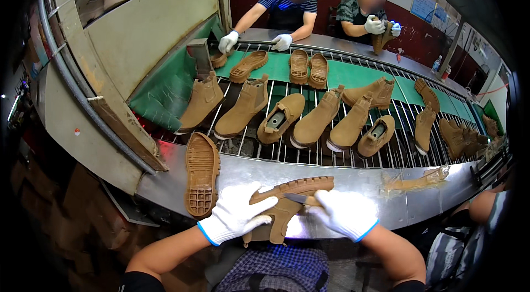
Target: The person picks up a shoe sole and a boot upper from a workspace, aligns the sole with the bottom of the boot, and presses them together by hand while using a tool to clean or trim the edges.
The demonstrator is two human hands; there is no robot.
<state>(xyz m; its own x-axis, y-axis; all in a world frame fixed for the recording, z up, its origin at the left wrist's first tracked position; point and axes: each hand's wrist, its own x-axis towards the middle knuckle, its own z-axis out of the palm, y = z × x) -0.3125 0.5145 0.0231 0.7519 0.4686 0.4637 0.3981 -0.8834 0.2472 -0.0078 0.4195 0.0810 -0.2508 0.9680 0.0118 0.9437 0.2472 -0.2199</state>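
1. Tan suede boot [281,206]: soft napped upper, ridged rubber sole turned upward, lying on its side at the near edge of the steel worktop [353,179].
2. Left hand [234,213], in a white knit glove: fingers spread over the boot's upper, pressing it down.
3. Right hand [345,212], gloved alike: closed on a slim metal tool [296,198] whose tip meets the boot just under the sole.
4. Loose sole [201,173]: tan, lugged tread up, left of the boot.
5. Roller conveyor [342,126]: beyond the boot, carrying similar boots.
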